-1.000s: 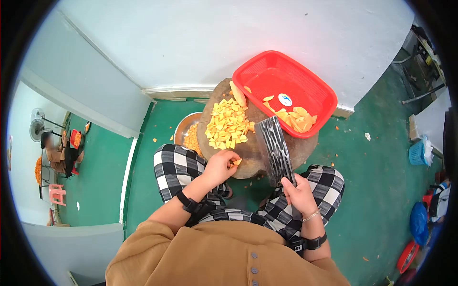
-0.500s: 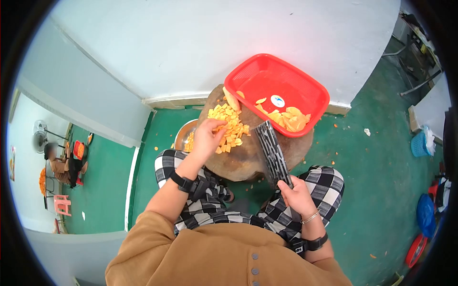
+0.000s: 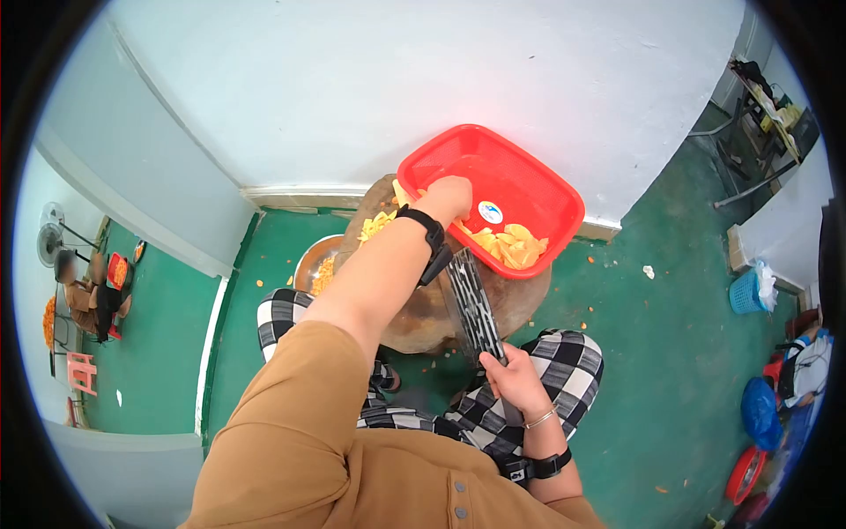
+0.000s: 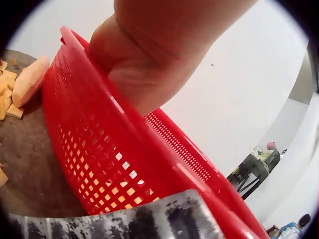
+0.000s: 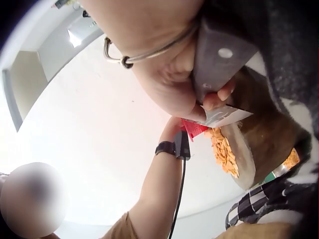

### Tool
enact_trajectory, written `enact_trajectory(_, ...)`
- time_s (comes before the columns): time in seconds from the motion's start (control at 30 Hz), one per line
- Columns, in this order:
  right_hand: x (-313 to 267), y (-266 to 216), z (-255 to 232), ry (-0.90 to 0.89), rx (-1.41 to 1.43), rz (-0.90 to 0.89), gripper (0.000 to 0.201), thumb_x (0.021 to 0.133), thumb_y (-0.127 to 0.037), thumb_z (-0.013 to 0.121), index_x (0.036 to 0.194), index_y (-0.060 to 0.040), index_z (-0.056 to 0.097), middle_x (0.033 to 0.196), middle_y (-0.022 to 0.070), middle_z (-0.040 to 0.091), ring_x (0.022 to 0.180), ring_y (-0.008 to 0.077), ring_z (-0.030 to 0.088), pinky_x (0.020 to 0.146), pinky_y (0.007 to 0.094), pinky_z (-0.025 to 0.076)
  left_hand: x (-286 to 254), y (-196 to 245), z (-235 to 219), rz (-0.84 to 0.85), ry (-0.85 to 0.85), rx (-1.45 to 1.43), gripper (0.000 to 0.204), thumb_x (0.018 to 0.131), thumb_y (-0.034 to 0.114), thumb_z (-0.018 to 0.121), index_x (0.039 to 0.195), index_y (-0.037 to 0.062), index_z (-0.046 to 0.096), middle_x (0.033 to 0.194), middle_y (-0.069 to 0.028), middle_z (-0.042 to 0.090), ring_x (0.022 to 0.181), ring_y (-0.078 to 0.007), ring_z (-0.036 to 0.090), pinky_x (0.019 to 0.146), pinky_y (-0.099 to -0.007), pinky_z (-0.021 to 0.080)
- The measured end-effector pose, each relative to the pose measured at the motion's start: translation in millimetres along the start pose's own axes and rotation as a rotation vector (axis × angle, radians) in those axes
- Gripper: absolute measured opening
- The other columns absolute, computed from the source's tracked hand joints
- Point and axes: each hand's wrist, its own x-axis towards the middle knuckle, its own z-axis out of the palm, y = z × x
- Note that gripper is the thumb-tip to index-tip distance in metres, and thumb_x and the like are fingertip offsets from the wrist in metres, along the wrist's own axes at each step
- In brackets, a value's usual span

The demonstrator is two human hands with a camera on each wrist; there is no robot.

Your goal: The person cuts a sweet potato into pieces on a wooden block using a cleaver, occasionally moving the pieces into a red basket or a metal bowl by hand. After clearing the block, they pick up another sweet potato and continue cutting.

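My left hand [image 3: 451, 196] reaches over the near-left rim into the red basket [image 3: 551, 194]; its fingers are hidden inside, also behind the rim in the left wrist view. Orange slices [image 3: 515, 247] lie in the basket's near part. In my right hand [image 3: 518, 381] is a cleaver [image 3: 474, 304], gripped by its grey handle [image 5: 219, 57], the blade over the round wooden block [image 3: 414, 322]. Cut yellow-orange pieces [image 3: 374, 227] are heaped on the block's left, partly behind my left arm. A peeled root [image 4: 31, 82] lies beside the basket.
A metal bowl [image 3: 304, 269] with small orange pieces stands on the floor left of the block. The white wall [image 3: 352, 88] rises behind the basket. My knees in checked trousers flank the block. Another person sits far left.
My left hand moved from the block's near edge, over the cut pieces, then right and into the basket. The orange piece it held earlier is out of sight. The cleaver stays in my right hand.
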Motion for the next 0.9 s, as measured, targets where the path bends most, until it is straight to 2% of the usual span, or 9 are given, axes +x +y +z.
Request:
enact_trajectory(0.07, 0.2, 0.8, -0.5, -0.002, -0.007, -0.006, 0.021, 0.095, -0.019, 0.058, 0.08, -0.004, 0.053, 0.053, -0.0016, 0.048, 0.041, 0.0066, 0.043, 0.039, 0.0239, 0.035, 8.2, 2.2, 10.9, -0.13, 0.069, 0.0, 0.022, 0.078, 0.015, 0.065, 0.095, 0.0044, 0.072, 0.102, -0.0174, 0.069, 0.098, -0.0301, 0.066, 0.081, -0.0401, 0.054)
enact_trajectory(0.2, 0.7, 1.3, -1.1, -0.01, -0.014, -0.004, 0.022, 0.095, -0.019, 0.058, 0.08, -0.0041, 0.053, 0.053, -0.0014, 0.049, 0.041, 0.0066, 0.043, 0.039, 0.0239, 0.035, 13.8, -4.9, 11.1, -0.123, 0.063, -0.027, 0.021, 0.079, 0.008, 0.058, 0.094, 0.0018, 0.072, 0.102, -0.0199, 0.068, 0.096, -0.0314, 0.066, 0.081, -0.042, 0.054)
enact_trajectory(0.3, 3.1, 3.8, -2.8, -0.014, -0.024, -0.005, 0.021, 0.094, -0.02, 0.059, 0.083, -0.003, 0.055, 0.054, -0.0011, 0.049, 0.041, 0.007, 0.044, 0.039, 0.0239, 0.036, 7.1, -25.1, 8.3, -0.013, 0.084, -0.216, 0.026, 0.078, 0.014, 0.066, 0.098, -0.0021, 0.069, 0.09, -0.019, 0.069, 0.081, -0.0272, 0.068, 0.072, -0.0353, 0.055)
enact_trajectory(0.37, 1.8, 5.7, -2.9, -0.016, -0.036, 0.003, 0.021, 0.093, -0.021, 0.061, 0.086, -0.0021, 0.057, 0.055, -0.001, 0.05, 0.042, 0.0073, 0.045, 0.04, 0.0238, 0.037, -27.4, -26.5, -2.7, 0.047, 0.094, -1.059, 0.032, 0.082, 0.009, 0.061, 0.111, -0.0037, 0.063, 0.092, -0.0128, 0.069, 0.077, -0.0178, 0.067, 0.07, -0.0288, 0.054)
enact_trajectory(0.4, 2.4, 5.0, -3.1, -0.009, -0.037, 0.002, 0.02, 0.093, -0.02, 0.061, 0.085, -0.002, 0.057, 0.055, -0.001, 0.05, 0.042, 0.0073, 0.045, 0.04, 0.0238, 0.037, -50.0, -23.4, -15.1, 0.034, 0.033, -1.116, 0.036, 0.085, 0.005, 0.06, 0.12, -0.0028, 0.057, 0.094, -0.0063, 0.065, 0.078, -0.0117, 0.063, 0.07, -0.0252, 0.053)
enact_trajectory(0.5, 2.3, 1.1, -0.8, 0.009, -0.047, -0.016, 0.022, 0.093, -0.019, 0.06, 0.079, -0.0035, 0.053, 0.055, -0.0012, 0.049, 0.042, 0.0066, 0.044, 0.04, 0.0237, 0.036, -109.6, -31.9, -6.6, 0.127, 0.007, -1.279, 0.036, 0.085, 0.006, 0.06, 0.12, -0.0021, 0.058, 0.092, -0.0052, 0.065, 0.077, -0.0114, 0.063, 0.071, -0.0244, 0.053)
enact_trajectory(0.63, 7.7, 7.8, -1.6, 0.012, -0.052, -0.009, 0.022, 0.093, -0.02, 0.061, 0.083, -0.0017, 0.055, 0.055, -0.0012, 0.049, 0.041, 0.0069, 0.044, 0.039, 0.0243, 0.035, -186.5, -44.4, 48.8, 0.082, -0.053, -1.317, 0.033, 0.084, 0.003, 0.061, 0.117, 0.0009, 0.062, 0.085, -0.0036, 0.065, 0.072, -0.0103, 0.062, 0.065, -0.0233, 0.051)
enact_trajectory(0.7, 7.9, 7.2, -0.5, 0.055, -0.068, 0.003, 0.023, 0.093, -0.02, 0.061, 0.083, -0.0017, 0.054, 0.055, -0.0009, 0.049, 0.041, 0.007, 0.044, 0.038, 0.0242, 0.035, -211.8, -51.1, 93.2, 0.042, -0.03, -1.097, 0.033, 0.083, 0.005, 0.065, 0.116, 0.0033, 0.062, 0.088, -0.0023, 0.065, 0.076, -0.0101, 0.062, 0.069, -0.024, 0.052)
enact_trajectory(0.9, 5.1, 6.5, 3.8, 0.114, -0.187, 0.008, 0.024, 0.093, -0.021, 0.062, 0.079, -0.0026, 0.053, 0.055, -0.0007, 0.05, 0.04, 0.0071, 0.044, 0.038, 0.024, 0.035, -255.4, -29.9, 117.3, -0.173, 0.243, -0.941, 0.016, 0.078, 0.006, 0.071, 0.092, 0.002, 0.064, 0.083, -0.0074, 0.065, 0.068, -0.0159, 0.065, 0.064, -0.0288, 0.052)
